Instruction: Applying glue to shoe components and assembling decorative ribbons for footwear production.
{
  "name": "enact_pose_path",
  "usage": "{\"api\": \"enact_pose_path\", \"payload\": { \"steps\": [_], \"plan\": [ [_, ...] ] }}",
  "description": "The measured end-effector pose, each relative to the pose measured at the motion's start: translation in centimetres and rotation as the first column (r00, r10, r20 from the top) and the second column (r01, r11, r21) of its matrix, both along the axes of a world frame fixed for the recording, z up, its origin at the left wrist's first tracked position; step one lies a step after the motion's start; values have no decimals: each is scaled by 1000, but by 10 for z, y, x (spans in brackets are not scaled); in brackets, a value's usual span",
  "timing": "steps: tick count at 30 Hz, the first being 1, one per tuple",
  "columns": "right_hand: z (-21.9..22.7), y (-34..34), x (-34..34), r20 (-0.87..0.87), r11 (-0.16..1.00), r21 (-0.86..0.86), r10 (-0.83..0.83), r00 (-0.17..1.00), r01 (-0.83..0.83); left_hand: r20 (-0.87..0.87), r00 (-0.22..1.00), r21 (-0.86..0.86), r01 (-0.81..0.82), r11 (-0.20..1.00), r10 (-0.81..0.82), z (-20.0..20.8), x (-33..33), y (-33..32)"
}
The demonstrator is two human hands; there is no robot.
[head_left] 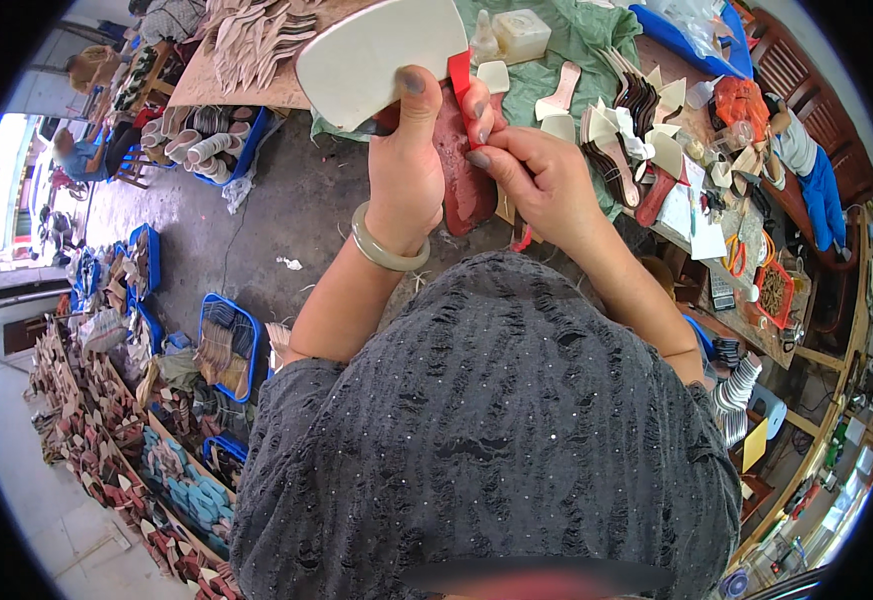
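Note:
My left hand (406, 170), with a pale bangle (388, 243) at the wrist, is closed on a broad white curved panel (381, 58). Its thumb lies along the panel's near edge. From that panel's right side a narrow red strip (460, 68) runs down past my left fingers. My right hand (551, 185) is closed, thumb and forefinger pinching the strip's lower end. Under and between both hands is a worn reddish-brown slab (464, 185); what supports it is hidden. The left fingers behind the panel are partly hidden.
Shoe insole pieces (621, 150) lie on green cloth (546, 80) at the right. A wooden table (201, 80) bears leather cutouts at the back left. Blue crates (254, 150) stand on the floor (301, 200). A person in blue trousers (824, 205) is at the far right.

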State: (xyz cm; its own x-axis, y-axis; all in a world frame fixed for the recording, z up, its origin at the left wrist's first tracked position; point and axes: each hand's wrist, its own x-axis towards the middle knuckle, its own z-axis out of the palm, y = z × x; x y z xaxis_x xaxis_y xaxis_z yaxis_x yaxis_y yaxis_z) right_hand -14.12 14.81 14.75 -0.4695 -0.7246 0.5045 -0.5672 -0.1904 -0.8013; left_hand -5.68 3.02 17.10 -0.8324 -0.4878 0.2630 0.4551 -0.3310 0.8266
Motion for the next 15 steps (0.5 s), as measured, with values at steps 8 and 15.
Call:
{"api": "enact_pose_path", "payload": {
  "steps": [8, 15],
  "plan": [
    [20, -8, -32, 474, 962, -90, 270, 838, -259, 140, 989, -114, 68, 991, -51, 3, -1, 0],
    [30, -15, -58, 168, 920, 195, 311, 936, -341, 189, 971, -167, 180, 969, -147, 4, -1, -7]
  ]
}}
